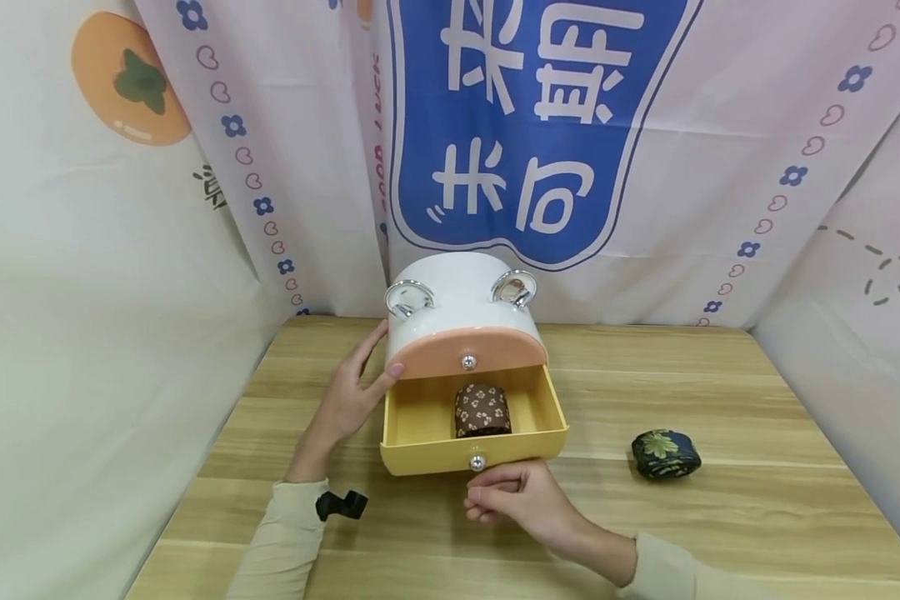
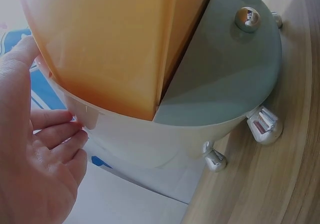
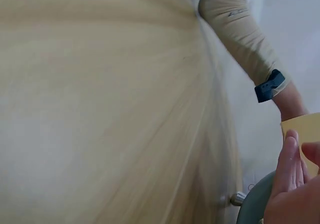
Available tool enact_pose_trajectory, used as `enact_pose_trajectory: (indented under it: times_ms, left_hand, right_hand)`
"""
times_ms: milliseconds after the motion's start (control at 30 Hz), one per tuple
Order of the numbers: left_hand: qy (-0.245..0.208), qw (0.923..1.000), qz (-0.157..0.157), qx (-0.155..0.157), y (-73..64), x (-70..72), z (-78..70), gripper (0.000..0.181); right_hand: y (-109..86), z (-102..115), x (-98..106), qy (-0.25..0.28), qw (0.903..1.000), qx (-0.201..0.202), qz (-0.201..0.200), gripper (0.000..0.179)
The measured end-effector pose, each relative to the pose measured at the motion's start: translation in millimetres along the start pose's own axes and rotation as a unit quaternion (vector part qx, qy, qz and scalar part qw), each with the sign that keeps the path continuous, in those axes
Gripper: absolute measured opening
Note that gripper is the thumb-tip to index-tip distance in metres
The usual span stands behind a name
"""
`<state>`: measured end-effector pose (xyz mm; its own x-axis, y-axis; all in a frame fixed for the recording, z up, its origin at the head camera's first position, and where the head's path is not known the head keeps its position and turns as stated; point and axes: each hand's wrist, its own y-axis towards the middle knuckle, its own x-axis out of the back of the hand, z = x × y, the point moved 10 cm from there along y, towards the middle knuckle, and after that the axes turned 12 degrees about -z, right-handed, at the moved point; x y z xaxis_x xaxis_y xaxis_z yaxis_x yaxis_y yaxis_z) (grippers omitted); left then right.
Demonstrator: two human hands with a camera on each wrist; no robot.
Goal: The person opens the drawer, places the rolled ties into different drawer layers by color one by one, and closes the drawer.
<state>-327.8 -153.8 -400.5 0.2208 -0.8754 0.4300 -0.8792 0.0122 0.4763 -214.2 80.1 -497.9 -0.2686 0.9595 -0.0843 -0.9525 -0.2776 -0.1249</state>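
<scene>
A white rounded drawer box point(image 1: 457, 283) stands at the back of the table, with a peach top drawer point(image 1: 427, 354) and a grey-green lower drawer point(image 2: 225, 69). Its yellow drawer point(image 1: 427, 458) is pulled out, holding a rolled brown fabric band point(image 1: 482, 407) with a flower print. My left hand point(image 1: 345, 396) rests along the box's left side, thumb at the peach front's edge; in the left wrist view the left hand point(image 2: 45, 154) has loosely bent fingers. Below the silver knob point(image 1: 477, 462), my right hand point(image 1: 528, 504) touches the yellow drawer's lower front with its fingers.
A rolled dark fabric band point(image 1: 666, 454) with a leaf pattern lies on the wooden table point(image 1: 720, 375), right of the box. Two chrome rings point(image 1: 410, 298) stick up from the box's top. Printed cloth point(image 1: 720, 167) hangs behind and on both sides.
</scene>
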Motion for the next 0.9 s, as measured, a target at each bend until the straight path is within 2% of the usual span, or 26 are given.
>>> enact_pose_trajectory:
  times_ms: [100, 200, 367, 633, 900]
  left_hand:
    - [-0.004, 1.0, -0.002, 0.0, -0.4, 0.0, 0.3, 0.073]
    - [-0.011, 0.9999, -0.004, 0.0, -0.6, 0.0, -0.1, 0.072]
    - [-0.015, 0.9999, -0.004, 0.0, -1.3, -0.6, -0.1, 0.071]
    - [-0.015, 0.9999, -0.003, 0.006, -1.9, -0.4, 1.6, 0.072]
    - [-0.011, 0.9999, 0.0, 0.006, -2.2, -0.3, 1.3, 0.073]
  right_hand:
    - [-1.5, 0, -2, 0.062, 0.9969, -0.047, -0.011, 0.038]
    - [-2.9, 0, -4, 0.112, 0.9897, -0.087, -0.016, 0.027]
    - [-6.9, 1, -8, 0.165, 0.9781, -0.125, -0.019, 0.015]
    - [-7.9, 3, -11, 0.183, 0.9716, -0.147, -0.034, 0.016]
    - [-3.1, 5, -10, 0.172, 0.9741, -0.142, -0.037, 0.02]
